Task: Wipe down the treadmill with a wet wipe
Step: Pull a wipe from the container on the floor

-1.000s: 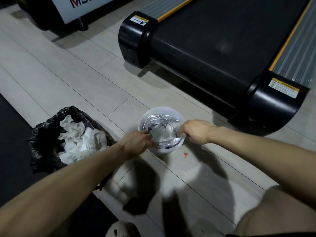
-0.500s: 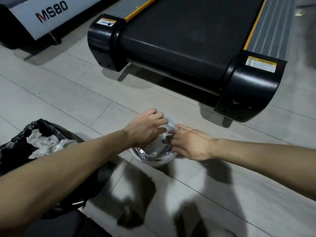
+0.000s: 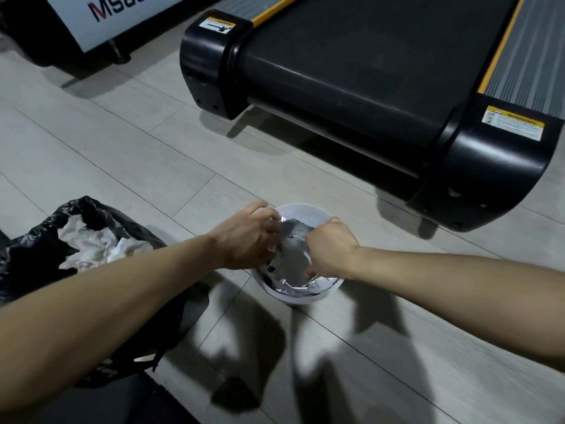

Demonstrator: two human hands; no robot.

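Hands: since half a second ago both have gone from flat, outstretched fingers to curled ones, and the tub's silvery inside has come back into sight between them.
Left hand (image 3: 247, 237): over the tub's left rim, fingers bent and bunched onto the crumpled foil liner (image 3: 290, 258). A white scrap shows at the fingertips; whether it is a wipe cannot be told.
Right hand (image 3: 331, 249): balled at the right rim, fingers tucked under and clamped on the foil's edge.
Tub (image 3: 302, 296): white, round, upright on the floor, open-topped, foil crumpled inside.
Bin bag (image 3: 36, 249): black, left of the tub and just beside the left forearm, holding crumpled white paper (image 3: 91, 246).
Floor (image 3: 122, 154): pale grey planks, crossed by the arms' shadows.
Treadmill (image 3: 351, 65): beyond the tub, apart from both hands, rear end toward the camera. A dark belt runs between two glossy black end caps (image 3: 501, 166), each labelled, with yellow stripes along the sides.
White panel (image 3: 122, 13): far left, lettered "MS8", cut off by the frame.
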